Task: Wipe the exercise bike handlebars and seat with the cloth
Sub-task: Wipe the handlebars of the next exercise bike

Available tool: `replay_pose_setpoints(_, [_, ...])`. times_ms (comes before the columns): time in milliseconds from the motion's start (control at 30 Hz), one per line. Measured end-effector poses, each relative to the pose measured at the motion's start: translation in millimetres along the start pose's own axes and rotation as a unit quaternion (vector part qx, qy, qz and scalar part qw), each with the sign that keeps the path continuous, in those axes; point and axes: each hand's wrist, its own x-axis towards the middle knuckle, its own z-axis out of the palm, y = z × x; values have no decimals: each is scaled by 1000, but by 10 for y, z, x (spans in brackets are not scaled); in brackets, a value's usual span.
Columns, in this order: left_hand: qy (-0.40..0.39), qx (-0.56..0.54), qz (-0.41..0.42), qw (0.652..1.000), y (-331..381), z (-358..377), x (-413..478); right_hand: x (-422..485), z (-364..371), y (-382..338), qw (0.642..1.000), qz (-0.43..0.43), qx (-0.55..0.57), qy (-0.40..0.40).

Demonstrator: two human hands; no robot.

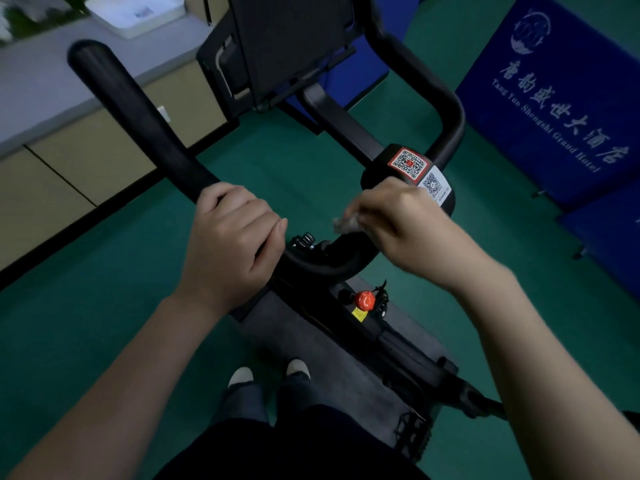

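Your right hand [398, 230] has its fingers curled around the cloth [346, 224], right over the middle of the handlebars [138, 109], just by the QR stickers [408, 163]. Your left hand [235, 244] is wrapped round the left bar. The cloth's mostly buried under your fingers and blurry, so can't tell if it's actually touching the bar.

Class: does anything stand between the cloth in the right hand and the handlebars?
Nothing visible. The right hand holds the cloth by the centre bend of the handlebars; the left hand grips them off to the side.
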Motion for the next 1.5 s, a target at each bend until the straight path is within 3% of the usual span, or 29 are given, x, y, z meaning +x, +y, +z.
replay_pose_setpoints(300, [2,6,-7,1000,-1,16,-26,457,-157,-22,970,53,-141,-189])
replay_pose_setpoints(433, [7,5,-8,1000,-2,24,-25,512,-141,-152,951,37,-53,-301])
replay_pose_setpoints(500, [6,3,-8,1000,-10,24,-19,546,-167,-154,946,27,-49,-320])
replay_pose_setpoints(633, [6,6,-6,1000,-8,23,-23,591,-142,-112,950,29,-90,-296])
replay_pose_setpoints(767, [3,8,-5,1000,-9,21,-23,496,-115,-80,962,29,-56,-264])
replay_pose_setpoints(867, [3,8,-5,1000,-11,18,-21,286,-58,49,992,10,-34,-119])
replay_pose_setpoints(967, [8,10,-6,1000,-3,28,-21,-66,232,118,990,8,64,122])
replay_pose_setpoints(1067, [11,9,-8,1000,-1,36,-20,-327,614,120,942,24,96,322])
replay_pose_setpoints(1167, [11,9,-10,1000,-6,39,-24,-461,902,89,883,52,133,446])
replay_pose_setpoints(1233, [14,11,-7,1000,-3,43,-22,-513,1040,41,825,120,203,514])
replay_pose_setpoints(1367, [14,14,-3,1000,-5,50,-27,-537,1181,16,690,291,341,567])
replay_pose_setpoints(1500, [17,18,-1,1000,-5,52,-28,-348,1135,57,596,335,489,541])
